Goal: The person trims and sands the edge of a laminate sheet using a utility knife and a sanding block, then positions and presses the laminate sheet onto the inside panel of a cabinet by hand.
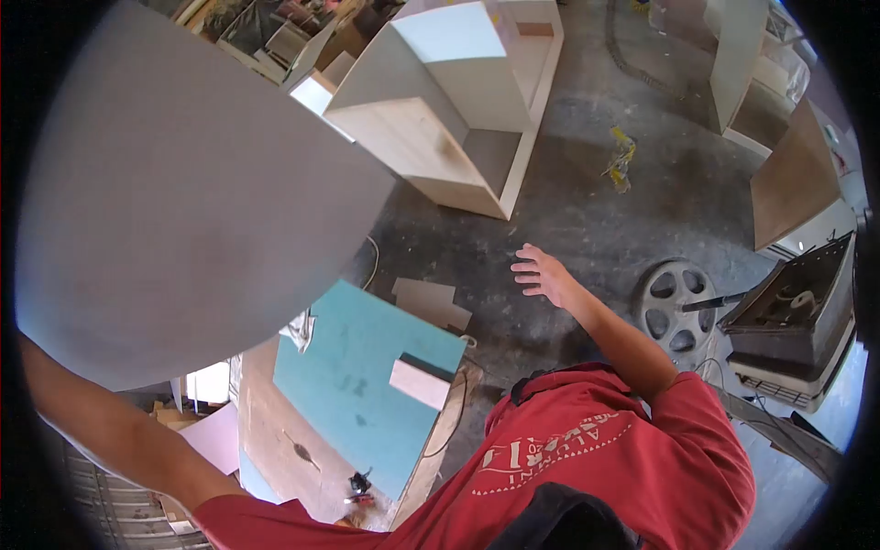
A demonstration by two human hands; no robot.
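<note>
A large flat grey panel (pixel 202 202) rises close in front of me and fills the left of the view. My left forearm reaches up to its lower left edge. The left hand itself is hidden behind the panel or past the view's dark rim, so its grip does not show. Over the concrete floor, my right hand (pixel 543 277) is held out with its fingers spread and nothing in it. It is apart from the panel; the open wooden cabinet carcass (pixel 458 110) is the nearest large piece beyond it.
A workbench (pixel 266 440) by my left side bears a teal board (pixel 367 376), a small pale block (pixel 420 383) and a small dark tool (pixel 360 488). To my right stand a grey spoked wheel (pixel 678 298) and a dark box-shaped machine (pixel 797 312). Yellow plastic scrap (pixel 621 158) litters the floor.
</note>
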